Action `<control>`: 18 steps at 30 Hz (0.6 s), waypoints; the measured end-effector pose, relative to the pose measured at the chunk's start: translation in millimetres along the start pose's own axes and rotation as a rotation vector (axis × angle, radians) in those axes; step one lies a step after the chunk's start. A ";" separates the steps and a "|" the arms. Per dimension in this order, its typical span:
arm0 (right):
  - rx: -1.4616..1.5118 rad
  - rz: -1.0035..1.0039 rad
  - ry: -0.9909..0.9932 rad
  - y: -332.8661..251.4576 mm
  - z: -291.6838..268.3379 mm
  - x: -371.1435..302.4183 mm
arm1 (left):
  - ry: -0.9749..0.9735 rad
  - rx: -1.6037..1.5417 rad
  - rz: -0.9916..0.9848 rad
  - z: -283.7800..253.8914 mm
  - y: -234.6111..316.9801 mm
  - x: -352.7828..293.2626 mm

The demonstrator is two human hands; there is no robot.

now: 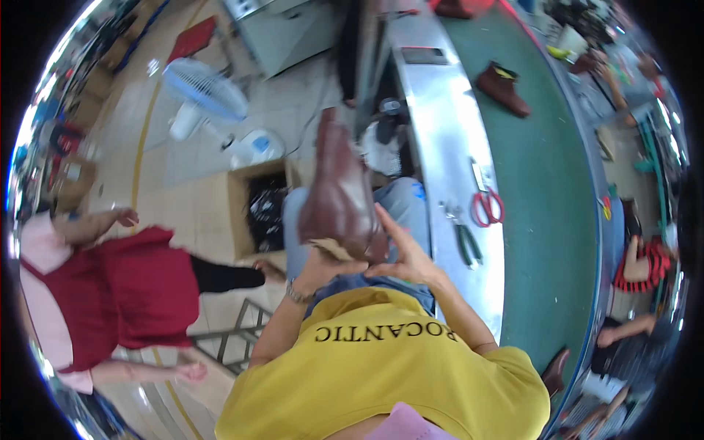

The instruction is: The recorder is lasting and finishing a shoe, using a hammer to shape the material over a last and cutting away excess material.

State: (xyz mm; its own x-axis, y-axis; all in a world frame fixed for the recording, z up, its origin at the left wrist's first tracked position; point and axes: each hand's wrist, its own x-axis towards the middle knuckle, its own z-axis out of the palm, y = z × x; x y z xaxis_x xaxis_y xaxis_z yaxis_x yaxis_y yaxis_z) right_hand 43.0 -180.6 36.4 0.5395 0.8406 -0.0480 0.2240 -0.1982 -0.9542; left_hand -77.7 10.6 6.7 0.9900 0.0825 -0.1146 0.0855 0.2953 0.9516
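A glossy brown leather boot [339, 194] is held in front of my lap, its narrow end pointing away from me and its broad end toward my body. At the near left of that broad end, my left hand [323, 270] is closed, its fingers partly hidden. A tan, cloth-like piece [336, 249] lies between this hand and the leather; I cannot make out what it is. My right hand [408, 257] grips the boot's near right side, index finger stretched along the leather and thumb underneath near the left fingers.
Red-handled scissors [487, 209] and green-handled pliers [466, 244] lie on the metal bench [447, 125] at my right. Beyond it, a green belt [543, 191] carries another brown boot [502, 89]. A box with black plastic [236, 213] stands left of my knees. A person in a red apron [139, 286] is at left, near a fan [205, 88].
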 end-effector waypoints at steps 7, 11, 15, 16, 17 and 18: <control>0.257 0.017 0.324 -20.7 -24.9 -40.3 | -0.197 0.005 -0.090 28.8 10.5 38.7; -0.034 -0.027 0.451 -14.5 -24.4 -57.2 | 0.004 -0.349 0.158 45.5 5.6 58.5; -0.176 0.075 0.438 9.7 -1.5 -70.6 | 0.144 -0.326 0.023 53.5 44.9 66.5; -0.163 0.100 0.395 16.8 -2.8 -67.0 | 0.154 -0.297 0.105 54.2 41.4 63.2; -0.220 0.006 0.340 18.0 -10.9 -64.5 | 0.141 -0.222 0.115 45.9 36.2 56.1; -0.268 -0.085 0.292 16.4 -20.0 -63.8 | 0.122 -0.143 0.114 39.9 28.8 45.7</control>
State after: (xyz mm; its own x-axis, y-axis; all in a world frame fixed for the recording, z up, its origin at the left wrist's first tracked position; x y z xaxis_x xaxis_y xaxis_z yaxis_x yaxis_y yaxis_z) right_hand 28.5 -247.6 29.7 0.7092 0.6888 0.1501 0.4605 -0.2915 -0.8384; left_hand -25.5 -15.2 40.3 0.9706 0.2352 -0.0503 -0.0519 0.4091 0.9110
